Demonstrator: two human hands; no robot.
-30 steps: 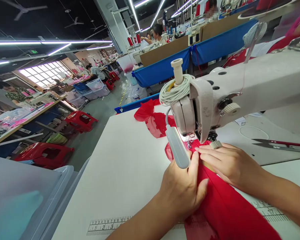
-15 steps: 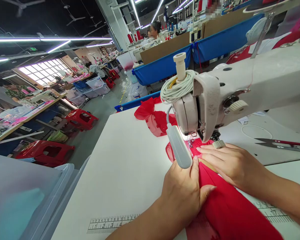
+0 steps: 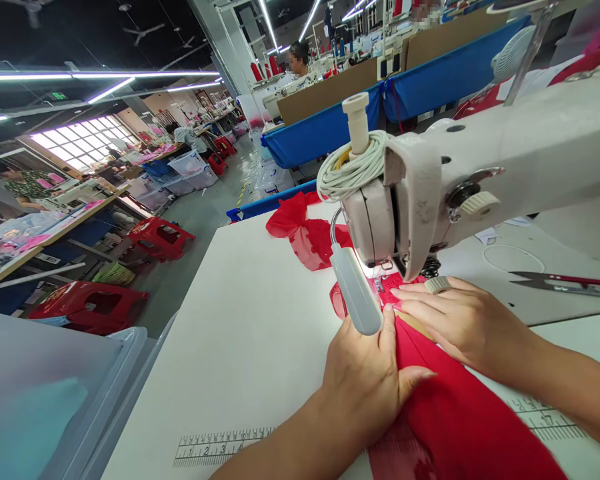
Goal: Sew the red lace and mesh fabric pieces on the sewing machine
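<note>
A white sewing machine (image 3: 460, 173) stands over a strip of red fabric (image 3: 455, 413) on the white table (image 3: 250, 333). My left hand (image 3: 367, 383) lies flat on the fabric's left edge, fingers stretched toward the presser foot. My right hand (image 3: 455, 320) rests flat on the fabric just right of the needle, fingers extended and together. More red fabric (image 3: 305, 233) is bunched behind the machine. A white lamp (image 3: 355, 290) hangs in front of the needle and hides part of it.
Scissors (image 3: 555, 280) lie on the table at right. A printed ruler (image 3: 220, 445) marks the table's front edge. A translucent plastic bin (image 3: 45, 400) sits at lower left. Red stools (image 3: 160, 237) stand in the aisle. Other people work at far benches.
Both hands have stayed flat on the red fabric, sliding slightly toward the needle. The view has shifted a little.
</note>
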